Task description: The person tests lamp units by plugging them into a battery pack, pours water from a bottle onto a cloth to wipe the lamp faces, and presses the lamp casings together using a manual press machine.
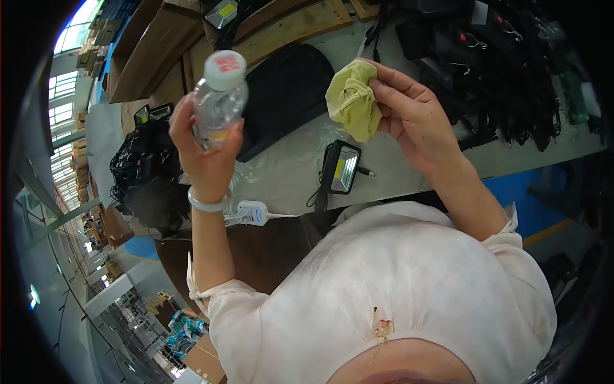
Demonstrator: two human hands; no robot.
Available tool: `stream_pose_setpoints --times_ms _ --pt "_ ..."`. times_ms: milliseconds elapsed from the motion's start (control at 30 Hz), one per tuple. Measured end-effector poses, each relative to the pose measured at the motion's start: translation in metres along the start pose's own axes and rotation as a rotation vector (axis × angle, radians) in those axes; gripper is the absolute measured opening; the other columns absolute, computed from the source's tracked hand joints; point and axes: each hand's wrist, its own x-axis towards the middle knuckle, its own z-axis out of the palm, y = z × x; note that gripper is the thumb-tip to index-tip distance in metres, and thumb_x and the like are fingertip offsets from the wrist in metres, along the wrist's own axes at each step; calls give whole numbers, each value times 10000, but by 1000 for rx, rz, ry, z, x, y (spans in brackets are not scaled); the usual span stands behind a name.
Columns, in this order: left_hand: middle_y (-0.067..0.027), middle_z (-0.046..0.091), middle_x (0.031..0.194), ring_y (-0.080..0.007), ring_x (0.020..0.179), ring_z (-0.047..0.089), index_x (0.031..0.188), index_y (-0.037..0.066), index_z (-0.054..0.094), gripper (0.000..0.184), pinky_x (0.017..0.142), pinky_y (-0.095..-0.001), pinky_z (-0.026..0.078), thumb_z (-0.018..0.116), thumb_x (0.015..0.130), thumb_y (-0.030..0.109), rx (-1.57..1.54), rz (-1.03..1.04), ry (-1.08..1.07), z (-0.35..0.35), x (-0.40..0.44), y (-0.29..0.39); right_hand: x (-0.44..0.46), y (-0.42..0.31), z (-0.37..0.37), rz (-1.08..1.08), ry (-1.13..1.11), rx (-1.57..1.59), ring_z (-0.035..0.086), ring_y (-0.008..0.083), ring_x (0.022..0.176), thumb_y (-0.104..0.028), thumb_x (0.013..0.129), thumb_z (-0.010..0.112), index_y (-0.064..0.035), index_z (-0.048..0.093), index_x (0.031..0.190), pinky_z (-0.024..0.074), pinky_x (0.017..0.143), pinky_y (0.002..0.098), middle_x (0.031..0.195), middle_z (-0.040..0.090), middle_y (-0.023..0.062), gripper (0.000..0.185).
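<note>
Windows (62, 84) glare white at upper left, while fisheye distortion curves everything inside dark corners.

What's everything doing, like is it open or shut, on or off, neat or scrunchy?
Bottle: cap on.
Left hand: closed around the bottle.
Cloth: scrunched up.
Right hand: pinching the cloth.
Black lamp in the middle: looks unlit.
Plug beside that lamp: not plugged in.
White box with a cord: blue light on.
</note>
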Motion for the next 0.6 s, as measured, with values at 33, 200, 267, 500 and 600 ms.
stream_pose_setpoints --times_ms 33,200,267,500,600 --pt "-165 547 1319 -292 1169 579 1380 33 472 748 1020 -406 464 834 727 -3 13 14 -76 -1 -9 12 -3 0 5 9 -35 27 714 168 1018 -148 1023 606 -45 654 1307 606 894 350 1154 719 79 306" --pt "-125 635 1241 -324 1101 578 1339 99 602 781 949 -427 442 833 597 15 317 212 -252 -5 -13 53 -14 1 8 20 -121 76 712 180 1029 -166 1038 584 -21 627 1302 596 908 346 1160 707 91 305" --pt "-102 632 1258 -300 1096 578 1327 134 639 785 936 -421 426 840 575 30 372 254 -269 -8 -10 59 -16 -2 6 71 -127 146 706 180 1045 -172 1043 577 -6 615 1291 586 930 344 1167 700 97 301" --pt "-92 630 1265 -287 1115 578 1335 158 645 763 967 -415 398 828 603 47 582 391 -397 -16 12 90 -15 8 -3 152 -133 265 697 197 1071 -162 1068 521 20 600 1259 573 967 346 1179 686 117 276" --pt "-65 625 1274 -258 1097 577 1319 235 678 768 958 -388 372 831 584 74 638 420 -420 -15 19 97 -16 9 -7 164 -133 317 693 208 1083 -159 1076 498 25 594 1254 571 977 348 1192 678 123 274"
